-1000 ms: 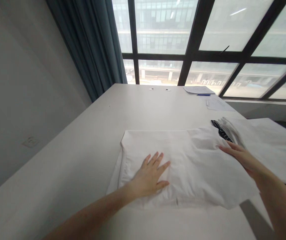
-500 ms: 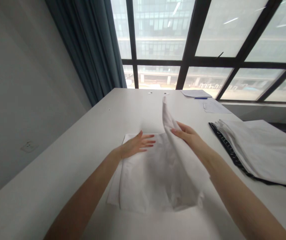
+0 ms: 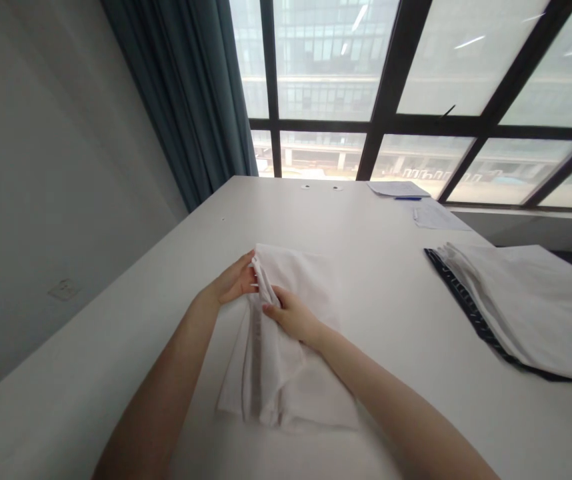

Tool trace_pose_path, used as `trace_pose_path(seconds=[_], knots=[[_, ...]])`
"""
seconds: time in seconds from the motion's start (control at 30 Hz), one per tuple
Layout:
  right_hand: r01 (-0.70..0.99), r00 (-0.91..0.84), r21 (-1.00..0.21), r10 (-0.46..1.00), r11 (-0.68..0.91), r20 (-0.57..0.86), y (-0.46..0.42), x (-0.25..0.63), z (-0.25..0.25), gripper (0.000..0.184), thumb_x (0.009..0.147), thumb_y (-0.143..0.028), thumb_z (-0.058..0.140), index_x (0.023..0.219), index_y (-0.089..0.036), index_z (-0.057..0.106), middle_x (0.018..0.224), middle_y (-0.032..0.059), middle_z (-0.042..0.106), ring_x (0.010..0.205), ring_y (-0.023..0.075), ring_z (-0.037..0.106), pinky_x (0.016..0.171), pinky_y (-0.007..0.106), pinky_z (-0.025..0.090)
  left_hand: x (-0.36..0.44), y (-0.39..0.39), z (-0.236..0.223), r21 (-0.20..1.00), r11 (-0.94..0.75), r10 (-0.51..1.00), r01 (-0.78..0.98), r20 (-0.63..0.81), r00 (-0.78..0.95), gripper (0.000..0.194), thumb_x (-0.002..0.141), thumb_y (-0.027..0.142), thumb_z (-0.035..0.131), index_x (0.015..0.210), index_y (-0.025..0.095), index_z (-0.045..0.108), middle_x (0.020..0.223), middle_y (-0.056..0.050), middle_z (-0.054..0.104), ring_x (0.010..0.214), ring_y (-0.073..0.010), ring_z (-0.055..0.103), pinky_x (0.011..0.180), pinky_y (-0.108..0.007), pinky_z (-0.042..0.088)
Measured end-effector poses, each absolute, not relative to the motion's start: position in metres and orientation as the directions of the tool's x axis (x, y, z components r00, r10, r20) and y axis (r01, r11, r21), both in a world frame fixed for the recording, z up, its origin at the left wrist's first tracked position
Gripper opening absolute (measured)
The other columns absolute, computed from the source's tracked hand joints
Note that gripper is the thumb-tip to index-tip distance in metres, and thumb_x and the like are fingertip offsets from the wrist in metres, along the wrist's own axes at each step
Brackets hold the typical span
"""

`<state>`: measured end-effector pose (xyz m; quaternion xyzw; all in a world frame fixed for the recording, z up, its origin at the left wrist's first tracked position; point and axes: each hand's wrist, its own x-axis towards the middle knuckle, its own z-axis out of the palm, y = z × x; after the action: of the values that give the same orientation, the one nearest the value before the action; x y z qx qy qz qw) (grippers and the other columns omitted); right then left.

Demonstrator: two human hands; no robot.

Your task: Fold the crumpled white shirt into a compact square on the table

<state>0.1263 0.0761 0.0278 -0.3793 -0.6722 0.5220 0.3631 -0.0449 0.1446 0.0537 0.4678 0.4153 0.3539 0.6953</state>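
A white cloth point(image 3: 296, 373) lies folded into a narrow stack on the white table point(image 3: 391, 293), in front of me. My left hand point(image 3: 233, 280) pinches the cloth's far left corner, fingers closed on the fabric. Just to the right and nearer, my right hand point(image 3: 291, 315) grips the folded-over edge with curled fingers. Both hands meet at the cloth's upper left part.
A pile of white cloths over a dark patterned one point(image 3: 521, 300) lies at the right. Papers point(image 3: 433, 215) and a blue pen point(image 3: 409, 198) sit at the far end near the window. A dark curtain point(image 3: 191, 100) hangs at the left.
My right hand has carried the cloth's right half over to the left, so the cloth is now narrower. My left hand went from lying flat to pinching the corner.
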Motion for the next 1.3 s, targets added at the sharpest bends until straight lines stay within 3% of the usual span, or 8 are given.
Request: trace_pose_path(seconds=[0.1, 0.27, 0.37, 0.53, 0.7, 1.07, 1.2, 1.3], knots=[[0.204, -0.454, -0.967, 0.89, 0.154, 0.046, 0.073, 0.122, 0.014, 0.039, 0.089, -0.025, 0.054, 0.128, -0.019, 0.053, 0.107, 0.0047, 0.068, 0.094, 0.0196, 0.062, 0.089, 0.037, 0.048, -0.04, 0.147, 0.041, 0.949, 0.3, 0.909, -0.097, -0.253, 0.331, 0.038, 0.072, 0.029, 0.072, 0.105, 0.015, 0.058, 0.089, -0.008, 0.071, 0.075, -0.021, 0.068, 0.064, -0.031, 0.056], [0.318, -0.507, -0.93, 0.862, 0.184, -0.003, 0.059, 0.133, 0.018, 0.038, 0.098, -0.024, 0.034, 0.13, -0.015, 0.053, 0.079, 0.0025, 0.067, 0.06, 0.0139, 0.062, 0.063, 0.03, 0.053, -0.038, 0.15, 0.03, 0.957, 0.28, 0.928, -0.076, -0.25, 0.276, 0.044, 0.059, 0.007, 0.061, 0.103, 0.014, 0.06, 0.087, -0.005, 0.071, 0.072, -0.0181, 0.068, 0.061, -0.025, 0.055], [0.393, -0.485, -0.877, 0.873, 0.278, 0.06, 0.043, 0.149, 0.027, 0.036, 0.092, -0.013, 0.04, 0.123, -0.015, 0.06, 0.098, 0.0092, 0.068, 0.091, 0.0202, 0.064, 0.088, 0.039, 0.049, -0.04, 0.152, 0.029, 0.959, 0.279, 0.931, -0.054, -0.256, 0.259, 0.054, 0.053, 0.005, 0.052, 0.105, 0.015, 0.061, 0.087, -0.004, 0.072, 0.067, -0.017, 0.068, 0.054, -0.022, 0.053], [0.626, -0.484, -0.605, 0.853, 0.492, 0.192, 0.018, 0.175, 0.025, 0.046, 0.087, -0.009, 0.045, 0.132, -0.015, 0.055, 0.132, 0.0133, 0.055, 0.131, 0.0295, 0.037, 0.111, 0.049, 0.028, -0.041, 0.152, 0.025, 0.959, 0.278, 0.936, -0.049, -0.259, 0.24, 0.061, 0.05, 0.007, 0.049, 0.109, 0.015, 0.06, 0.088, -0.005, 0.072, 0.072, -0.0193, 0.069, 0.055, -0.024, 0.055], [0.704, -0.562, -0.428, 0.813, 0.567, 0.152, 0.024, 0.202, 0.015, 0.049, 0.092, -0.019, 0.047, 0.14, -0.015, 0.047, 0.147, 0.0108, 0.046, 0.139, 0.0283, 0.032, 0.115, 0.048, 0.025, -0.032, 0.15, 0.021, 0.97, 0.223, 0.953, -0.096, -0.196, 0.232, 0.06, 0.05, 0.009, 0.048, 0.109, 0.015, 0.059, 0.093, -0.006, 0.072, 0.081, -0.0222, 0.07, 0.063, -0.029, 0.058], [0.624, -0.662, -0.452, 0.739, 0.637, 0.127, 0.06, 0.256, 0.037, 0.037, 0.093, -0.026, 0.051, 0.128, -0.017, 0.059, 0.135, 0.011, 0.059, 0.128, 0.0228, 0.049, 0.11, 0.043, 0.036, -0.001, 0.157, -0.004, 0.986, 0.059, 0.993, -0.157, -0.042, 0.108, 0.042, 0.065, 0.019, 0.063, 0.107, 0.016, 0.056, 0.101, -0.009, 0.07, 0.097, -0.025, 0.067, 0.087, -0.04, 0.054], [0.55, -0.765, -0.501, 0.644, 0.668, 0.018, 0.016, 0.247, 0.053, 0.063, 0.081, -0.043, 0.07, 0.138, -0.025, 0.05, 0.146, 0.0062, 0.05, 0.136, 0.0257, 0.041, 0.114, 0.045, 0.028, -0.004, 0.155, -0.009, 0.987, 0.038, 0.995, -0.155, -0.023, 0.101, 0.048, 0.064, 0.016, 0.065, 0.111, 0.017, 0.055, 0.106, -0.008, 0.069, 0.102, -0.0253, 0.065, 0.093, -0.042, 0.051], [0.566, -0.78, -0.452, 0.626, 0.689, -0.022, -0.004, 0.251, 0.053, 0.068, 0.078, -0.034, 0.072, 0.142, -0.029, 0.046, 0.149, 0.0041, 0.046, 0.14, 0.0279, 0.033, 0.116, 0.05, 0.021, -0.005, 0.152, -0.006, 0.984, 0.04, 0.99, -0.173, -0.016, 0.139, 0.053, 0.064, 0.015, 0.064, 0.116, 0.016, 0.055, 0.109, -0.009, 0.068, 0.106, -0.0265, 0.064, 0.095, -0.044, 0.05]])
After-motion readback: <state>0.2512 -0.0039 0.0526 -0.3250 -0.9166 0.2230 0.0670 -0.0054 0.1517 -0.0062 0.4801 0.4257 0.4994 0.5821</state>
